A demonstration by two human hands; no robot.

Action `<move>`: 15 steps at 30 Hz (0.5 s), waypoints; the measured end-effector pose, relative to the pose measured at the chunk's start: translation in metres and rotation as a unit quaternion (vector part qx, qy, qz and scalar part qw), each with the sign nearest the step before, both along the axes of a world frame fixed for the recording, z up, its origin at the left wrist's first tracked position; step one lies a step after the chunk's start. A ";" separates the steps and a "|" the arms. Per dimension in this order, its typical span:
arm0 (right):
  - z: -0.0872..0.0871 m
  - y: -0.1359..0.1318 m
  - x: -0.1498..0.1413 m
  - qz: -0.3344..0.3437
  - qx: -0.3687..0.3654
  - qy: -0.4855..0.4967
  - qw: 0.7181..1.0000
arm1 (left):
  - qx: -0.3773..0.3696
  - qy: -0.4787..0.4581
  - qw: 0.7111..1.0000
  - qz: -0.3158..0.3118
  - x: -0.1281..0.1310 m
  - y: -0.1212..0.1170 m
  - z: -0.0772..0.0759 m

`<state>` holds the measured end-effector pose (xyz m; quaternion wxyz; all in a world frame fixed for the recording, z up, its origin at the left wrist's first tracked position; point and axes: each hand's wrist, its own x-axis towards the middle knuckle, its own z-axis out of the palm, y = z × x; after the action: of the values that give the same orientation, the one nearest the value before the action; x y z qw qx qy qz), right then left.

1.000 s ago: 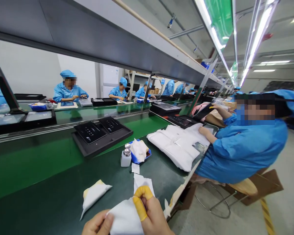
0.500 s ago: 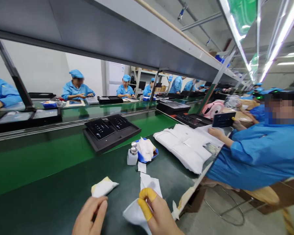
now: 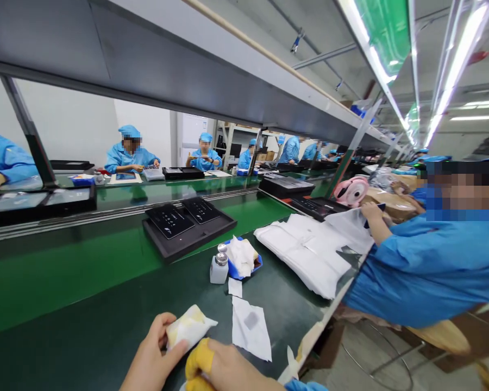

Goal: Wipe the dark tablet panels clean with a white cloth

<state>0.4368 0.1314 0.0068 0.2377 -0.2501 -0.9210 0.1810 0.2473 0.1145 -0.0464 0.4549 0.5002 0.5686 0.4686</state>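
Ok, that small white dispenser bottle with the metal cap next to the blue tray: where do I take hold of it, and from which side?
Grip the dispenser bottle around its white body, below the metal cap. It stands upright, so a side pinch should suit. Come from the near left: the blue tray of white wipes crowds its right, and the black tray sits behind it.

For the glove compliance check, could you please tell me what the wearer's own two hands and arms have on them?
The left hand is bare, with no glove or finger cot and no sleeve in view. The right hand wears yellow rubber finger cots on at least two fingers, the rest being bare. A blue fabric sleeve cuff shows at the right wrist, at the frame's bottom edge.
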 end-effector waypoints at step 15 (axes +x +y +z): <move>0.020 -0.005 0.001 -0.148 0.060 -0.005 0.987 | -0.023 -0.222 0.971 -0.088 0.010 -0.019 0.015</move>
<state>0.4379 0.1268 0.0264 0.2714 -0.3702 -0.8841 0.0870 0.2573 0.0958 -0.0311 0.6208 0.4210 0.4181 0.5124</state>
